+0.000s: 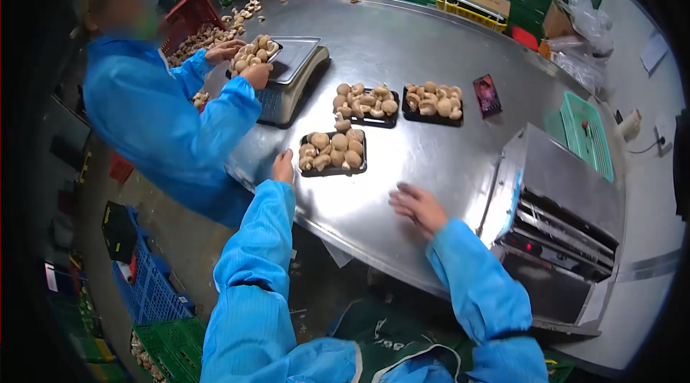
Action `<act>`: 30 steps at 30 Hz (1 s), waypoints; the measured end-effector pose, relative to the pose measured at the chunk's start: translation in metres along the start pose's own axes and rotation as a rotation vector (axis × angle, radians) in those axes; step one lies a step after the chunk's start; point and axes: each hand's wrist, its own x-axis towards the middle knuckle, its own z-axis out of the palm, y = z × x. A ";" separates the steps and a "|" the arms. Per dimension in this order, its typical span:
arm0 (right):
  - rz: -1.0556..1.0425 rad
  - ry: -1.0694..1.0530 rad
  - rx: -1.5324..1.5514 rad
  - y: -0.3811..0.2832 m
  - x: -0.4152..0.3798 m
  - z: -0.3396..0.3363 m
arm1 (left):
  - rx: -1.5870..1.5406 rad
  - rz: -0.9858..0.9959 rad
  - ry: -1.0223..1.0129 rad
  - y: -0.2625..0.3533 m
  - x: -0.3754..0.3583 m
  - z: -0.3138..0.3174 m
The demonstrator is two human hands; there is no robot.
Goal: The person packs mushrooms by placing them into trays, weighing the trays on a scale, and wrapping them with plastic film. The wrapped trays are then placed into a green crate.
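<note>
My left hand (284, 167) is at the left side of a black tray of mushrooms (333, 151), fingers stretched out and just short of its rim. A single mushroom (342, 122) sits at that tray's back edge. Over the bare steel to the right, my right hand (418, 207) is held open, fingers extended with nothing in them. Farther back are two more filled trays: one mushroom tray (366, 103) in the middle and another mushroom tray (433, 102) to its right.
A co-worker (165, 103) at the left holds a mushroom tray (253, 57) by a weighing scale (291, 74). A wrapping machine (553, 203) stands at the right, with a green basket (586, 135) behind it. A dark printed packet (487, 96) lies on the steel table (381, 31).
</note>
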 end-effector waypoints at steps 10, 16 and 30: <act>-0.137 -0.038 -0.055 0.046 0.194 0.015 | -0.245 -0.318 -0.301 0.022 -0.009 0.035; 0.086 0.008 -0.174 0.018 0.137 0.005 | -0.215 -0.309 -0.380 0.017 -0.034 0.036; -0.578 0.154 -0.888 -0.032 0.203 0.036 | -0.181 -0.397 -0.405 0.029 -0.068 0.057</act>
